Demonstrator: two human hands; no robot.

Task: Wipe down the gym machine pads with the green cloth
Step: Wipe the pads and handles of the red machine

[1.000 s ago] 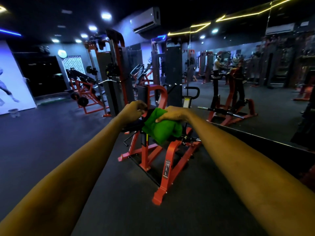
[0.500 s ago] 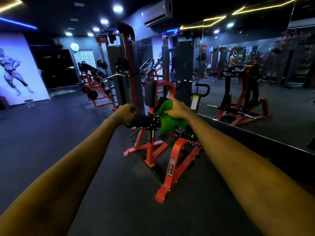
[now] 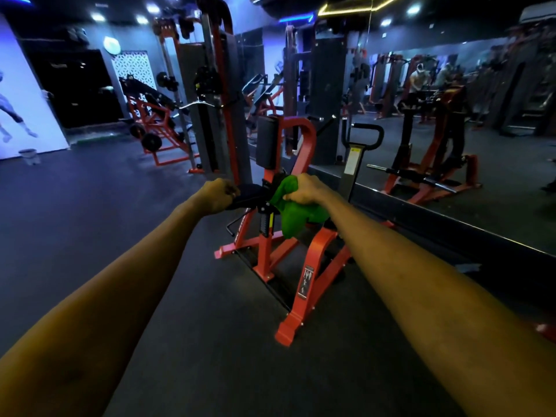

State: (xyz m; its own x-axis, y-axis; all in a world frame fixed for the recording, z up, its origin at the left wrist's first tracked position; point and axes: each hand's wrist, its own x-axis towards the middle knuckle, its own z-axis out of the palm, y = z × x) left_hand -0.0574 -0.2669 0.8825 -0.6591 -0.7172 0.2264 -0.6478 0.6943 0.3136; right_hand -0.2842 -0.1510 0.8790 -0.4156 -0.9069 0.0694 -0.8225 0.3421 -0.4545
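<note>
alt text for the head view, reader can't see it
A person's right hand grips a green cloth at a red gym machine, while the left hand holds its black seat pad. An upright black pad stands behind, and a wall mirror runs along the right.

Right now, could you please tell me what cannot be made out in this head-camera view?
Head view:
The black horizontal seat pad: mostly covered by the left hand and the bunched green cloth that the right hand grips.
Left hand's fingertips: tucked under the hand, so its grip on the pad is unclear.
The white sticker on the red steel frame: print too small.
The figures in the wall mirror: blurred.
</note>
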